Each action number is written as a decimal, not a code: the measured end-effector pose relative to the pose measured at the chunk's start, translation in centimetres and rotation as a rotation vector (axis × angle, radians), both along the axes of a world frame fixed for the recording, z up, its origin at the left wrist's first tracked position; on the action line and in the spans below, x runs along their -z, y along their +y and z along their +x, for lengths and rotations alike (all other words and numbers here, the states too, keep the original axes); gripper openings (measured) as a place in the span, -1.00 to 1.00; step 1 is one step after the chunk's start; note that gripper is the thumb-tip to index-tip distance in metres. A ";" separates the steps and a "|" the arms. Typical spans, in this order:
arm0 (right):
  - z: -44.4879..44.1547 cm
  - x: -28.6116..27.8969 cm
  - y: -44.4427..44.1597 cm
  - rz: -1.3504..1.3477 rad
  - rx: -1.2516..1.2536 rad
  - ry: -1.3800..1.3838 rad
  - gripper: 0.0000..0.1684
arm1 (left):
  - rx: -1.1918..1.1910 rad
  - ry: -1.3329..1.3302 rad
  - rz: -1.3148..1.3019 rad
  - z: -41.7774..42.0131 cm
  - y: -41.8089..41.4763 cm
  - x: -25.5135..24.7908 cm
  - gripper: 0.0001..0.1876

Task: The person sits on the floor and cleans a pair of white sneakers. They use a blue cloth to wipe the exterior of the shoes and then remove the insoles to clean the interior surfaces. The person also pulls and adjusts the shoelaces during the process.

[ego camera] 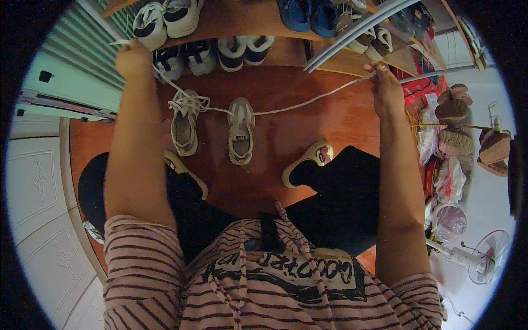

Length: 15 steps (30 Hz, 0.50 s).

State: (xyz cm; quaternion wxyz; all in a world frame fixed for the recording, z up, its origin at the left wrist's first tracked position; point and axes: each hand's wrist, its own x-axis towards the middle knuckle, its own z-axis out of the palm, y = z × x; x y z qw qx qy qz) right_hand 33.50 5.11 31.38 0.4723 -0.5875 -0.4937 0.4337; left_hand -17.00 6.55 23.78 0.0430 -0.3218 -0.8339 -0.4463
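My left hand is raised at the upper left, closed around the end of a pale shoelace. Out at the upper right, my right hand pinches a long white shoelace between thumb and fingers. That lace slants down to a beige sneaker on the floor. More lace runs on to a second beige sneaker, where it lies in a loose tangle over the toe. From the tangle a strand rises to my left hand. Whether it is all one lace, I cannot tell.
A wooden shoe rack with several pairs stands ahead, blue clogs among them. A grey metal rail slants across it. Slippers and plastic bags line the right wall, near a fan. White cabinet doors are at left.
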 end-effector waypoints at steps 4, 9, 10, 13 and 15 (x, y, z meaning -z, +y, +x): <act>-2.5 0.4 1.4 -0.010 -0.012 0.124 -0.75 | -0.271 -0.184 0.124 5.8 -3.1 6.9 -0.57; -4.1 -2.7 1.6 0.049 -0.095 0.128 -0.72 | 0.173 -0.311 -0.129 15.6 -9.1 17.4 -0.63; -3.2 -2.9 1.2 0.040 -0.057 0.098 -0.71 | 0.358 -0.258 -0.466 19.1 -10.4 15.2 -0.65; -4.6 -3.3 0.7 0.049 -0.044 0.064 -0.69 | 0.585 -0.104 -0.594 22.7 -13.4 17.1 -0.64; -5.3 -3.3 0.4 0.058 -0.040 0.062 -0.70 | 0.750 0.030 -0.686 23.8 -13.9 17.7 -0.62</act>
